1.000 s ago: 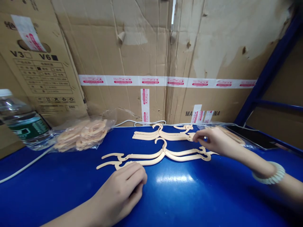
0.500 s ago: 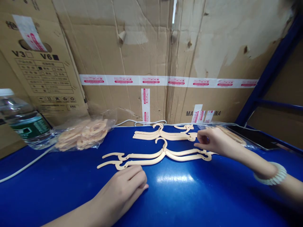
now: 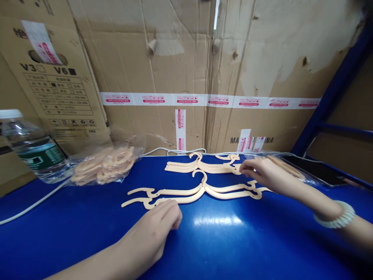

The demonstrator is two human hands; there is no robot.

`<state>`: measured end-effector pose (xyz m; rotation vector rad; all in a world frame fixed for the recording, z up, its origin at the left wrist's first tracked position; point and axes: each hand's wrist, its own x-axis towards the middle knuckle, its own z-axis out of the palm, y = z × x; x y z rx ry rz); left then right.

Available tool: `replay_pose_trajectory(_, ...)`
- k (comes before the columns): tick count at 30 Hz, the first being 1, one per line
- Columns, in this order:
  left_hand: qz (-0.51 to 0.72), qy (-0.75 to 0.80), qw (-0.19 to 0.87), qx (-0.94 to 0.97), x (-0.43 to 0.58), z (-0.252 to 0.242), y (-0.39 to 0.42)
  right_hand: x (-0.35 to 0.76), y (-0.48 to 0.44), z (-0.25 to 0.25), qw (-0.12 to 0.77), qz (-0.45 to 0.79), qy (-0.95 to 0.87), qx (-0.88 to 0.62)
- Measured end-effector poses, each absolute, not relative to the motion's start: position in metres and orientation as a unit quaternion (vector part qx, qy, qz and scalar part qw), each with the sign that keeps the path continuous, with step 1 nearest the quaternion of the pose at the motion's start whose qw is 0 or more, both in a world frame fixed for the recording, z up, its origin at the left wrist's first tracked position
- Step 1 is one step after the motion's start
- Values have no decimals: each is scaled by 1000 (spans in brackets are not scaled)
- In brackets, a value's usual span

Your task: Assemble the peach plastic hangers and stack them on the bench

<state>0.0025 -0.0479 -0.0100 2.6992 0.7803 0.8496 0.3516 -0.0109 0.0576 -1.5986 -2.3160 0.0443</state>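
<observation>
My left hand (image 3: 159,223) is curled in a loose fist, palm down, just in front of the left arm of a cream plastic folding hanger (image 3: 180,200). Nothing shows in its fingers. This hanger lies with a second one close behind, their hooks overlapping at the middle. Farther back lies a small stack of hanger pieces (image 3: 215,168). Over the stack's right end is my right hand (image 3: 259,171), fingers bent down and drawn together. Its fingertips hide what they pinch, if anything. A loose hanger arm (image 3: 229,157) lies behind the stack.
Bagged hanger parts (image 3: 105,165) lie at left beside a water bottle (image 3: 40,155). Another plastic bag of parts (image 3: 287,167) and a dark phone (image 3: 314,169) are at right. A white cable (image 3: 37,202) runs along the blue table (image 3: 233,249). Cardboard (image 3: 160,70) stands behind.
My right hand's fingers have closed together and tipped down over the right end of the rear stack. My left hand has curled tighter, almost in place. The view has shifted slightly.
</observation>
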Motion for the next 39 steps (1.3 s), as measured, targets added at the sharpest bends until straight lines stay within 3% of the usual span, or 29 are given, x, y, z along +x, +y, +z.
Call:
replay_pose_trajectory(9, 251, 256, 29, 933, 3, -5, -47, 353, -16, 56, 84, 168, -858, -478)
replay_pose_trajectory(21, 217, 327, -39, 919, -11, -1, -27, 356, -13, 54, 41, 157, -860, -484)
replay_pose_trajectory(31, 157, 385, 38, 909, -20, 13, -10, 353, -13, 56, 47, 158, -858, -487)
replay_pose_trajectory(39, 102, 392, 27, 914, -29, 27, -4, 357, -12, 59, 47, 174, -861, -476)
